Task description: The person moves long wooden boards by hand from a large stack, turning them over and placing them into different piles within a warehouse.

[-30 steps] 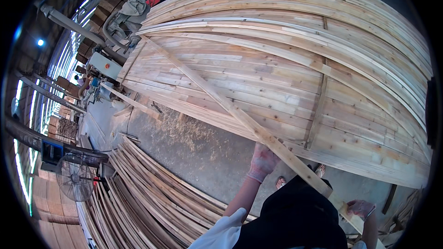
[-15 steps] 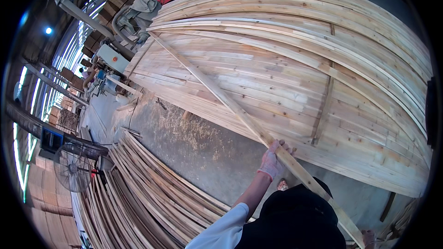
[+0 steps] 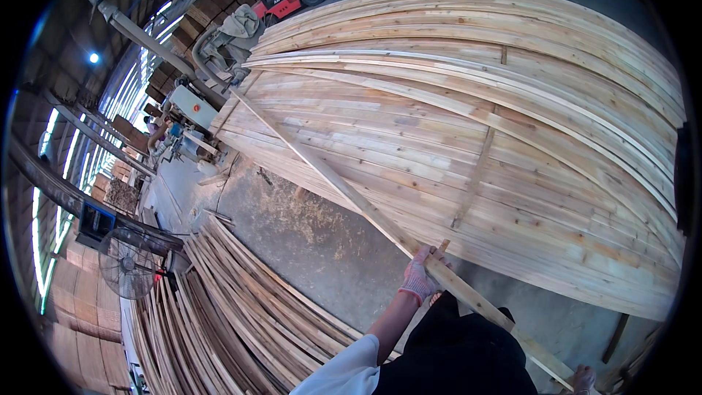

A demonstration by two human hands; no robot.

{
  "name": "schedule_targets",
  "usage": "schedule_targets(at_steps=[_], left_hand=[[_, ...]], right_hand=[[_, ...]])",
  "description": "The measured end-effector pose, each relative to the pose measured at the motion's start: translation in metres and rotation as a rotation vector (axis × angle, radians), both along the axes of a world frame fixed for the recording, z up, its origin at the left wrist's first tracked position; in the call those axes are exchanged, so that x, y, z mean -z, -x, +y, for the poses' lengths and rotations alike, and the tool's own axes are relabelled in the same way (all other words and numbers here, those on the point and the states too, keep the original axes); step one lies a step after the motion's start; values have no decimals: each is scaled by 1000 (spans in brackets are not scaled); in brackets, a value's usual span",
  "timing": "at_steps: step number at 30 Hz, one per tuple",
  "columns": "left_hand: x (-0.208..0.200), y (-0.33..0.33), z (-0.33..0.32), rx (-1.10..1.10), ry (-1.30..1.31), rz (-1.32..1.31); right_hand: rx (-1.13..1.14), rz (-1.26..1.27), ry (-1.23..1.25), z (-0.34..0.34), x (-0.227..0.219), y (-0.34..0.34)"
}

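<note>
A long, narrow wooden strip (image 3: 473, 298) runs slantwise from the far left end of a broad wood stack (image 3: 380, 150) down to my right side. My left hand (image 3: 418, 278), in a pale knitted glove, is wrapped round the strip near its middle, just off the stack's near edge. At the bottom right my right hand (image 3: 584, 379) is closed at the strip's near end, partly cut off by the picture's rim. Several loose strips (image 3: 439, 102) lie lengthwise across the stack's top.
A pile of thin strips (image 3: 241, 307) lies on the floor to my left, beside a standing fan (image 3: 128, 265). Sawdust covers part of the floor (image 3: 307, 227). Machinery (image 3: 191, 106) stands past the stack's left end, and a red forklift (image 3: 281, 4) is farther back.
The strip's far end has shifted toward the near side of the stack, away from the loose strips' ends. Both hands keep their hold. The view has moved slightly.
</note>
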State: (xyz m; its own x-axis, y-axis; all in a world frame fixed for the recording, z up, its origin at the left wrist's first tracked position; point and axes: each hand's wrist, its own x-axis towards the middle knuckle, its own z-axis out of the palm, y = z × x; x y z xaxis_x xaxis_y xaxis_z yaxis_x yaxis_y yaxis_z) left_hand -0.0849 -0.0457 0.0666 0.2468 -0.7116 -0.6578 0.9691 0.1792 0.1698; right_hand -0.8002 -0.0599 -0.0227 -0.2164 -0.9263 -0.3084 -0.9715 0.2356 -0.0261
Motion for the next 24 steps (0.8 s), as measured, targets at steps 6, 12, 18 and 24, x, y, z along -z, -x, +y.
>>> schedule_targets(at_steps=[6, 12, 18, 24], left_hand=[[-16, 42, 2, -69, -163, -26], [-8, 49, 13, -141, -200, -32], [-18, 40, 29, -211, -227, -42], [8, 23, 53, -248, -246, -65]], right_hand=[[16, -69, -56, -32, 5, 31], [-147, -43, 147, -59, 2, 21], [-133, -113, 46, -95, -9, -10], [-74, -208, -27, -120, -13, -60]])
